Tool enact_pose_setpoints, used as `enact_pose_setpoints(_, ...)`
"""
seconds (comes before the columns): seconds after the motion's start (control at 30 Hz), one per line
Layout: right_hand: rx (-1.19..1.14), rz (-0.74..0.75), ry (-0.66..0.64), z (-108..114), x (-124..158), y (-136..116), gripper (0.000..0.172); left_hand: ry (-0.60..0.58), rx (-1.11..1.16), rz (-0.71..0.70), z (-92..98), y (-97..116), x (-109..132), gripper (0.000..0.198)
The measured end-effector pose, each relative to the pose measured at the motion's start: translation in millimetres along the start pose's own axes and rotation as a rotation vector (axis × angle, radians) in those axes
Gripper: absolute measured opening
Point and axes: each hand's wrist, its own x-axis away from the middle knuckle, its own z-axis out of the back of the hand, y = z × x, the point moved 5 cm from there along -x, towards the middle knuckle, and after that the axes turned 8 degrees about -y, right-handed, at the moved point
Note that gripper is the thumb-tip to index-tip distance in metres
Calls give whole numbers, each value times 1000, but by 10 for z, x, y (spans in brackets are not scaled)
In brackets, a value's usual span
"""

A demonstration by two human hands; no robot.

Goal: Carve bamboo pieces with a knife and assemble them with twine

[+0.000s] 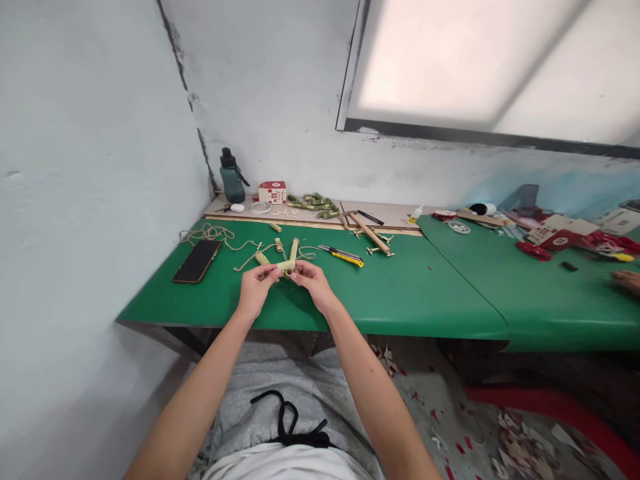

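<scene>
My left hand (pixel 259 285) and my right hand (pixel 312 285) meet over the near part of the green table (pixel 400 300). Between their fingertips is a pale bamboo tube (pixel 286 265) lying crosswise, pinched from both sides. Another bamboo tube (pixel 295 248) points away from me just beyond it; whether the two are joined I cannot tell. Short bamboo pieces (pixel 261 258) lie by my left fingers. Thin twine (pixel 242 246) winds across the table past them. To the right of my right hand rests a yellow utility knife (pixel 347 257).
A phone (pixel 197 261) lies left. Behind stand a water bottle (pixel 232 179), a red-and-white box (pixel 273 193) and green bamboo pieces (pixel 316 201). A wooden-handled hammer (pixel 370 233) lies on small bamboo parts. Another person's hand (pixel 627 280) shows at the right edge, near red cord (pixel 535 251).
</scene>
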Motion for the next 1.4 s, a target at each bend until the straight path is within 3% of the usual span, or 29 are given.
enact_pose_setpoints(0.2,21,-16,79,27,-9,3,40,-16,9,-5,-10,29,8,52)
enact_pose_setpoints(0.47,28,-30,46,31,19,-18,39,-78,-26,-41,14,13,-4,40)
enact_pose_setpoints(0.67,-13,-35,-10,4,28,-46,39,-32,-18,-63,31,32,-5,39)
enact_pose_setpoints(0.83,-26,-1,53,24,33,-60,29,-55,-38,-92,3,69,9,33)
enact_pose_setpoints(1.0,-36,-42,-9,3,29,-43,37,-83,-72,-160,-20,136,47,26)
enact_pose_setpoints(1.13,-67,-43,-17,16,42,-78,32,-116,-101,-218,-43,178,96,23)
enact_pose_setpoints(1.4,-92,-51,-76,-34,53,-117,35,-46,-259,-273,-99,267,266,24)
